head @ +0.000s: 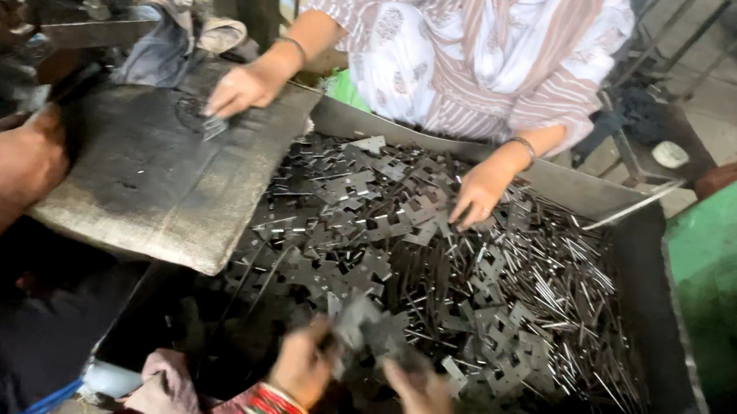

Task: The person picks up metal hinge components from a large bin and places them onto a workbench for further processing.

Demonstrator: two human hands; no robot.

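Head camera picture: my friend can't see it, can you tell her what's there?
Two hands with red bangles, the left hand and right hand, hold a small stack of flat cross-shaped metal pieces over a big tray piled with them. A person opposite in striped clothes reaches into the pile.

No packages, labels, signs or screens are showing anywhere in this view.
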